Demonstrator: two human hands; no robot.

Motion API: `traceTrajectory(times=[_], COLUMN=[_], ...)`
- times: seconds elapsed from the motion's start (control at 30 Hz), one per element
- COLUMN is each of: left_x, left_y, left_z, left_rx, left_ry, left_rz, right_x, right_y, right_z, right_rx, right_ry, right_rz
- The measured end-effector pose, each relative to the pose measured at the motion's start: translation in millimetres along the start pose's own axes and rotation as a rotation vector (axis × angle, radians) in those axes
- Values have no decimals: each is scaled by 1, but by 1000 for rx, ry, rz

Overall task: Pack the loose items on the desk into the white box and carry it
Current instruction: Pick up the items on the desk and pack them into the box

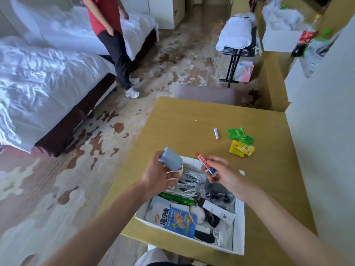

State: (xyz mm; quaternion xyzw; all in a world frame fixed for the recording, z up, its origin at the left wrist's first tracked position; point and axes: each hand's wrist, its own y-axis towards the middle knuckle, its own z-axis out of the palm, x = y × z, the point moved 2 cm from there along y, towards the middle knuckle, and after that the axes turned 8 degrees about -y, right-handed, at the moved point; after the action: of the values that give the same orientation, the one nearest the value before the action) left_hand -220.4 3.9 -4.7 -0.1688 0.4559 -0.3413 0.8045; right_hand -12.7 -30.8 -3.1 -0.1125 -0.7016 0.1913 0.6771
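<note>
The left hand (159,174) is curled round a small grey-blue box (170,159), with loops of white cable (189,180) caught over its fingers. The right hand (225,174) pinches a small toothpaste tube (206,164) (white, red cap, red-and-blue print) between thumb and fingertips, cap pointing up and away. Both hands hover over the far end of the white box (240,217), which sits open at the near edge of the tan desk (192,121). In it lie the coiled cable, a green packet (176,199), a blue snack packet (180,221), a white carton (219,212) and black items too jumbled to name. Farther out on the desk, well apart from the box, lie a white tube (216,133), 2 overlapping green sachets (240,135) and, just beside them, 2 yellow sachets (241,148). Beyond, a person in a red top (107,16) stands by 2 white beds (38,83).
</note>
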Motion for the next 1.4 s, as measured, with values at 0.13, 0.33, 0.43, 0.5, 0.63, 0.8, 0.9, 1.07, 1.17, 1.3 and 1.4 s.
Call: traceTrajectory(times=[0.13, 0.33, 0.43, 0.5, 0.63, 0.8, 0.9, 1.07, 1.17, 1.3, 1.4], left_x=[3, -8, -18, -23, -28, -17, -3, 23, 33, 38, 39], left_y=[-5, -3, 3, 6, 8, 14, 19, 26, 28, 35, 42], left_z=[-24, -59, -72, -76, -71, -40, -19, 5, 17, 18, 11], left_rx=[1, 14, 29, 78, 145, 272, 322, 458, 559, 731, 813], left_ry=[-4, 225, 433, 561, 768, 948, 1118, 1227, 1271, 1370, 1576], left_rz=[-25, -22, 56, 93, 126, 208, 404, 607, 659, 508, 488], right_x=[-18, -47, -57, -58, -53, -23, -16, -25, -33, -43, -45], right_y=[0, 13, 21, 24, 22, -1, -13, -35, -42, -47, -52], right_z=[20, 50, 64, 72, 69, 60, 51, 38, 35, 21, 11], right_rx=[25, -48, -100, -102, -265, -240, -172, -105, -151, -253, -265], right_ry=[-317, -852, -959, -1020, -989, -280, -64, 111, 78, -168, -497], right_rz=[-14, -109, -120, -150, -185, 72, 214, 189, 170, 211, 247])
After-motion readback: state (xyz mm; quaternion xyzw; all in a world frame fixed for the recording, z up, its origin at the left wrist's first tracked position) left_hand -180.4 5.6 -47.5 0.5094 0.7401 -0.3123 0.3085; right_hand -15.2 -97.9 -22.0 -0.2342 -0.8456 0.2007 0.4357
